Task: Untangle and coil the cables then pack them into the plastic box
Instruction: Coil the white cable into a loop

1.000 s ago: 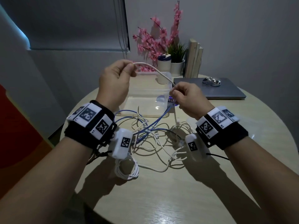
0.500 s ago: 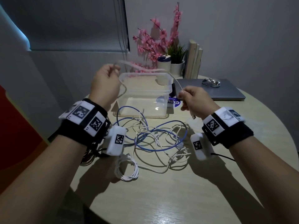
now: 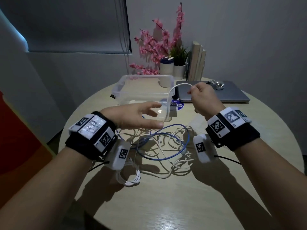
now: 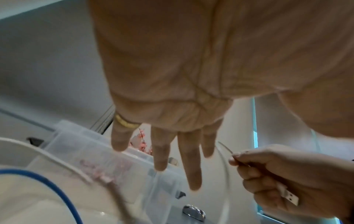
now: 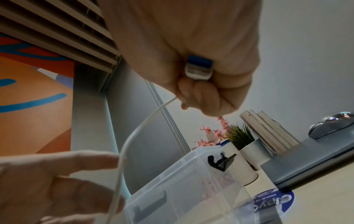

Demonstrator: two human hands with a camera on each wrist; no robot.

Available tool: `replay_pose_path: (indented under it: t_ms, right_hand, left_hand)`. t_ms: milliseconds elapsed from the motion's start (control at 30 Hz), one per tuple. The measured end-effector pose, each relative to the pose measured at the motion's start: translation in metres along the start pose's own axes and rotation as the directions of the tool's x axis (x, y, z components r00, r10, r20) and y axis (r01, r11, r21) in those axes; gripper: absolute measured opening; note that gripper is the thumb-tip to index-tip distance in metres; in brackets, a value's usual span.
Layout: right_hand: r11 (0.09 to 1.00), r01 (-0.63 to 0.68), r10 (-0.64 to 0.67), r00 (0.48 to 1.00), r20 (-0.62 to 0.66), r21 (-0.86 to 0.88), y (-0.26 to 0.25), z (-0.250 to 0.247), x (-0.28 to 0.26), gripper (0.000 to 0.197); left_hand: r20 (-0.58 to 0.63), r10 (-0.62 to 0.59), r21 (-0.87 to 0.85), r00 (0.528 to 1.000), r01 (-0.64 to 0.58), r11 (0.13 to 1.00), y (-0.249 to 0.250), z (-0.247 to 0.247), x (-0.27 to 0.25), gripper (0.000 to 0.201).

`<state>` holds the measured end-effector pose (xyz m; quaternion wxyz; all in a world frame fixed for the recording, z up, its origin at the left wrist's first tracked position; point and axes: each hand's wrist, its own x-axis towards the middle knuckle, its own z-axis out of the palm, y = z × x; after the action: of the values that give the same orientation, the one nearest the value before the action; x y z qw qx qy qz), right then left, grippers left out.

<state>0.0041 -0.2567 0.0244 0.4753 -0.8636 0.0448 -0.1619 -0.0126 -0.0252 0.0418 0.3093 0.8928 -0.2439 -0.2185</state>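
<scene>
My left hand (image 3: 132, 116) has let go of the white cable (image 3: 167, 103) it pinched up high half a second ago and now reaches flat across the centre of the frame, fingers (image 4: 192, 159) spread and straight, their tips just beside the hanging strand; whether they touch it I cannot tell. My right hand (image 3: 201, 97) has lifted to the upper right of centre and pinches the cable between thumb and forefinger, the rest of the fist curled over the USB plug (image 4: 289, 195), which pokes out of the bottom of the fist in the left wrist view. From that pinch the cable arches over and drops in one long curve toward the tangle (image 3: 166, 146) on the counter (image 3: 182, 205), where white leads and a blue cable (image 3: 159, 158) lie looped through one another just below the hands. One small white bundle (image 3: 131, 178) sits already coiled at the lower left of the tangle. The plastic box (image 3: 144, 93) stands open just beyond the pile, in the upper middle, with no cable in it that I can see. The change reads to me as a regrip: one end is secured in the right hand, and the left is free to catch the strand lower down and start drawing it clear or winding a first loop. Most of the task looks still ahead, since the pile remains knotted and nothing is packed.
</scene>
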Motion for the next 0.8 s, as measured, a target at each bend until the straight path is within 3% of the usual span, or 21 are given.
replay_pose_path:
  t_ms: [133, 200, 300, 367, 433, 533, 633, 700, 800]
  right_hand:
    - [0.974, -0.045, 0.004, 0.984, 0.180, 0.222, -0.018, 0.005, -0.019, 0.020]
    - [0.928, -0.081, -0.021, 0.962, 0.271, 0.363, -0.027, 0.007, -0.027, 0.020]
    - [0.877, -0.096, -0.068, 0.945, 0.318, 0.471, -0.034, 0.008, -0.031, 0.023]
    - [0.835, -0.111, -0.084, 0.942, 0.324, 0.538, -0.035, 0.007, -0.031, 0.023]
    - [0.779, -0.130, -0.084, 0.948, 0.307, 0.614, -0.036, 0.005, -0.031, 0.021]
    - [0.645, -0.166, -0.061, 0.962, 0.267, 0.746, -0.043, 0.001, -0.034, 0.019]
    - [0.524, -0.179, -0.046, 0.970, 0.237, 0.833, -0.044, 0.000, -0.031, 0.021]
    - [0.598, -0.130, -0.038, 0.981, 0.190, 0.791, -0.040, 0.001, -0.027, 0.021]
    - [0.866, 0.018, -0.093, 0.988, 0.126, 0.499, -0.030, 0.004, -0.025, 0.022]
  left_hand:
    - [-0.265, 0.063, -0.126, 0.962, -0.099, 0.987, 0.009, 0.021, 0.012, 0.092]
    - [-0.396, 0.076, -0.117, 0.915, -0.132, 0.984, 0.012, 0.030, 0.021, 0.070]
    - [-0.480, 0.090, -0.040, 0.873, -0.125, 0.991, 0.013, 0.038, 0.028, 0.028]
    - [-0.465, 0.090, -0.024, 0.881, -0.114, 0.993, 0.015, 0.043, 0.028, 0.014]
    - [-0.397, 0.085, 0.036, 0.914, -0.077, 0.996, 0.017, 0.049, 0.027, 0.014]
    - [-0.236, 0.082, 0.189, 0.968, -0.037, 0.981, 0.017, 0.054, 0.024, 0.020]
    - [-0.060, 0.100, 0.296, 0.993, -0.078, 0.952, 0.016, 0.058, 0.021, 0.025]
    - [0.020, 0.144, 0.333, 0.989, -0.142, 0.932, 0.017, 0.059, 0.017, 0.024]
    - [-0.006, 0.202, 0.327, 0.979, -0.189, 0.926, 0.016, 0.051, 0.012, 0.017]
